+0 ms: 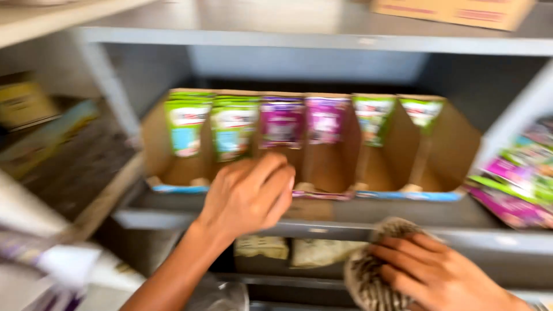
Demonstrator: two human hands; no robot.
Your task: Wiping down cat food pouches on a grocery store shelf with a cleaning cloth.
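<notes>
Left hand [249,194] hides carton [173,161] fronts; right hand [433,270] grips blurred cloth [368,276]

Open cardboard trays [322,167], centre frame: front halves free, pouches [282,121] block the rear. Shelf edge [345,227] bars the way below; loose pouch pile [518,184] crowds right side. Upper shelf [311,37] caps headroom.

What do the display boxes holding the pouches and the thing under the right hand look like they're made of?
Display boxes: plain brown cardboard, matte, with folded dividers. Thing under the right hand: a speckled cloth, probably woven or knitted; blur leaves the weave unclear.
</notes>
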